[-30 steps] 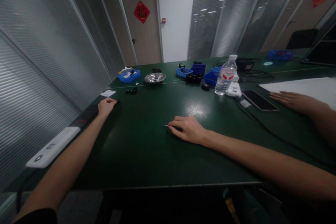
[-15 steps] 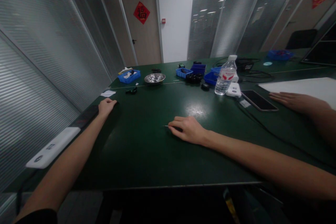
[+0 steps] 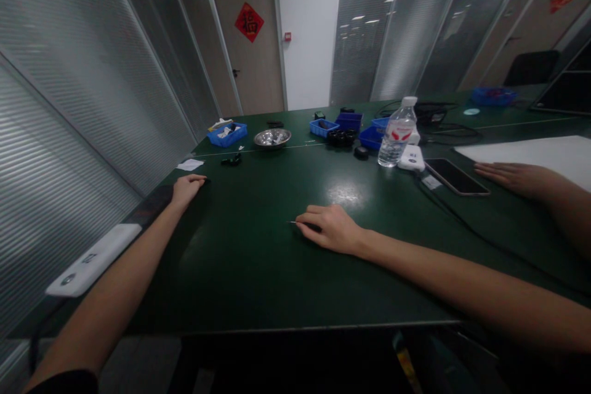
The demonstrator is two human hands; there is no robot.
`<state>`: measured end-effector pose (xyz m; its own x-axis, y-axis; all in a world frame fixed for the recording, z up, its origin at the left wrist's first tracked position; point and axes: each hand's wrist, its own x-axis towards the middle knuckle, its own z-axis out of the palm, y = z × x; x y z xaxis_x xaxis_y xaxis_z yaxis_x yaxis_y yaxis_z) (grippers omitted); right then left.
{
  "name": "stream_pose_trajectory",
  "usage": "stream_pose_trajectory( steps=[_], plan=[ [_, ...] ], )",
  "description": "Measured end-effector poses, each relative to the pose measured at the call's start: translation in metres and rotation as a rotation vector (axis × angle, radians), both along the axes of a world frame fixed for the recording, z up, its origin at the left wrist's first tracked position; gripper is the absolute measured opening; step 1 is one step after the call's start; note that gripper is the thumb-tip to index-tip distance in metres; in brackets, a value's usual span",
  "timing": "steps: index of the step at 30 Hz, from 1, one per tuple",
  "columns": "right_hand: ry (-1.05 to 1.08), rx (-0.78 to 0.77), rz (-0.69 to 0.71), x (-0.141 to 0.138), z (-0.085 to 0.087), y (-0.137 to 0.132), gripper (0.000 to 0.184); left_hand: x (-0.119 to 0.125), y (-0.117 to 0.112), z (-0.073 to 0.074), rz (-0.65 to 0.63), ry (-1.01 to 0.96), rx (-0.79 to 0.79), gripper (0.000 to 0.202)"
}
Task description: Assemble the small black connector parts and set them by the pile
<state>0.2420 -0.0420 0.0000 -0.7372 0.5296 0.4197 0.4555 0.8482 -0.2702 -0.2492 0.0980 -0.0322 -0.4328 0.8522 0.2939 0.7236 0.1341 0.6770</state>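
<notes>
My left hand (image 3: 186,187) rests near the left edge of the dark green table (image 3: 258,271), fingers curled over a small dark object I cannot make out. In the middle of the table lies my right hand (image 3: 329,228), fingers closed around a thin tool (image 3: 295,222) whose fine metal tip pokes out to the left. A small black part (image 3: 231,160) lies beyond my left hand, apart from it.
Another person's hand (image 3: 514,175) lies flat at the right by a phone (image 3: 455,176) and a white sheet (image 3: 530,152). Further back stand a water bottle (image 3: 396,133), a metal bowl (image 3: 272,136), several blue bins (image 3: 227,133) and a white device (image 3: 412,157). A white power strip (image 3: 92,258) sits at the left edge.
</notes>
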Motion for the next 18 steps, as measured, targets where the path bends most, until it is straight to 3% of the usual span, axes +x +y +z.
stream_pose_trajectory(
  steps=[7,13,18],
  plan=[
    [-0.011,0.018,-0.011,0.000,0.001,0.000,0.031,0.005,0.001,-0.003,-0.123,0.128,0.022,0.031],
    [-0.015,0.009,0.004,-0.001,0.002,0.000,0.033,0.012,0.000,-0.003,-0.192,0.233,0.043,0.046],
    [-0.013,-0.006,0.009,0.000,0.002,0.000,0.032,0.017,-0.004,0.001,-0.222,0.296,0.042,0.029]
  ],
)
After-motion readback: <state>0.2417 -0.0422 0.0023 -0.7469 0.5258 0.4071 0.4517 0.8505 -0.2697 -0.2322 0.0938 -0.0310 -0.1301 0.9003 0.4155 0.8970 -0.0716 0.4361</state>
